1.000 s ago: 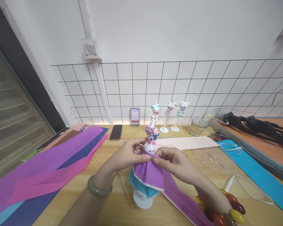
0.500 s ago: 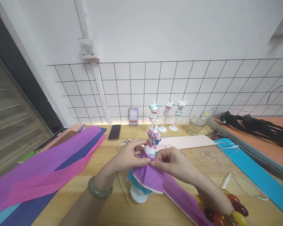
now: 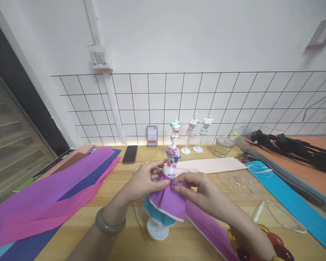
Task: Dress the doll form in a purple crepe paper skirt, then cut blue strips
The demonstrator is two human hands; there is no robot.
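Note:
In front of me stands a small white dress form (image 3: 169, 168) with pink and blue patches, on a round white base (image 3: 158, 232). A purple crepe paper strip (image 3: 170, 203) with a white edge is gathered round its waist over a blue layer (image 3: 154, 212). My left hand (image 3: 148, 181) closes round the form's left side, its thumb pressing the purple paper at the waist. From the right, my right hand (image 3: 199, 186) pinches the paper's upper edge between thumb and fingertips. The strip's loose length trails under my right forearm toward the front edge.
Several coloured paper sheets (image 3: 70, 181) lie at left. A phone (image 3: 130, 154), a small upright screen (image 3: 152, 136), further dress forms (image 3: 205, 128) and a glass jar (image 3: 224, 146) stand or lie at the back. At right are a bead dish (image 3: 240, 183) and a blue strip (image 3: 282, 195).
The right hand's fingers have shifted slightly along the purple paper at the waist. Both hands and the dress form sit a little further left in view; the whole scene has shifted slightly too.

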